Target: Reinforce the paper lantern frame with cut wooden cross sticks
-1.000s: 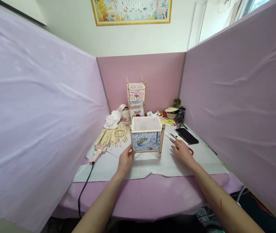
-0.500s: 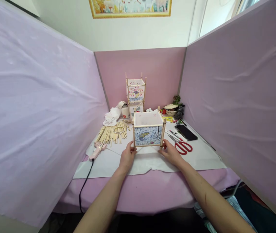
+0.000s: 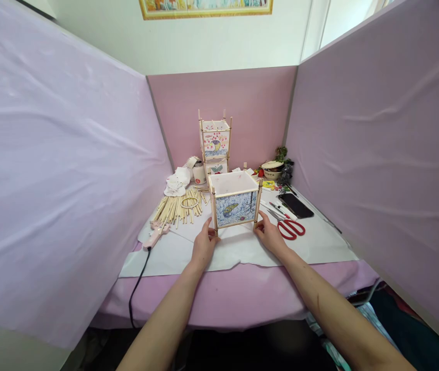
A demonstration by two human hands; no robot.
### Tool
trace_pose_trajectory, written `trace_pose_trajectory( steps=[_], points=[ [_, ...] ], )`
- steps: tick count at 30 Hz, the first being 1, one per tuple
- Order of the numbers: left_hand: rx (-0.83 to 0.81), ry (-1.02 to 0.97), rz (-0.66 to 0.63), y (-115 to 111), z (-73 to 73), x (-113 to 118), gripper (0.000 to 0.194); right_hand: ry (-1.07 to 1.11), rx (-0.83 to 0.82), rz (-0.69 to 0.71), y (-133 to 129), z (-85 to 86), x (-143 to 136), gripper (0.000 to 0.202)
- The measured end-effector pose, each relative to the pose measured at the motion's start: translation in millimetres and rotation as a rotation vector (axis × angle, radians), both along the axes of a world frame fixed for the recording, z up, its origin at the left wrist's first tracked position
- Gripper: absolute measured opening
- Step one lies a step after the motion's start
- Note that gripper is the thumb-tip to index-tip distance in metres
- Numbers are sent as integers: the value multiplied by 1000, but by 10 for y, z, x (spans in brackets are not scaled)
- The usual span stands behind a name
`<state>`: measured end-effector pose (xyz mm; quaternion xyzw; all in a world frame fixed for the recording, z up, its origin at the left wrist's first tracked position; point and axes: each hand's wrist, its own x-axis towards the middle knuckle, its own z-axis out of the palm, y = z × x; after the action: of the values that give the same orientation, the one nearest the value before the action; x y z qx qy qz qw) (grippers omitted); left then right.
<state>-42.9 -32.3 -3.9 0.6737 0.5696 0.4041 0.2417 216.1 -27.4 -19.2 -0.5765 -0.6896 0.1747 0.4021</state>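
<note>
A box-shaped paper lantern with a wooden stick frame and an open top stands upright in front of me. Its near panel carries a blue dotted picture with a yellowish shape. My left hand grips the lower end of its near left corner post, fingers curled around it. At the near right post, my right hand pinches the bottom end in the same way. Behind it rises a taller stacked lantern with a pink-flower and moon panel; its lower tier is partly hidden.
Red-handled scissors, pens and a black phone lie on the right. Many wooden sticks and a pink glue gun with a black cord lie left. A jar and a bowl stand at the back.
The lantern has turned slightly, so its near panel now slants, with the right side farther back. Both hands have kept hold of its posts. The whole view has shifted a little.
</note>
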Motion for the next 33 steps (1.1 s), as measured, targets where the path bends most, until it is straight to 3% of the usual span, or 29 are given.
trace_pose_trajectory(
  steps=[4, 13, 17, 20, 22, 25, 33],
  points=[
    [5, 21, 1, -5, -9, -2, 70, -4, -18, -32, 30, -50, 4, 63],
    [15, 22, -3, -4, 1, 5, 58, -65, 10, -18, 33, -45, -9, 21],
    [-2, 14, -5, -15, -4, 11, 64, -62, 15, -23, 35, -54, -11, 23],
    [94, 67, 28, -47, 11, 14, 67, -55, 20, -25, 36, -59, -8, 28],
    [222, 96, 53, -81, 33, 7, 57, -54, 24, -24, 38, -65, -5, 29],
    [362, 109, 96, -123, 70, -16, 24, -52, 30, -22, 43, -78, 0, 29],
    [368, 140, 208, -121, 62, -40, 20, -43, 27, -16, 19, -73, 9, 29]
  ],
)
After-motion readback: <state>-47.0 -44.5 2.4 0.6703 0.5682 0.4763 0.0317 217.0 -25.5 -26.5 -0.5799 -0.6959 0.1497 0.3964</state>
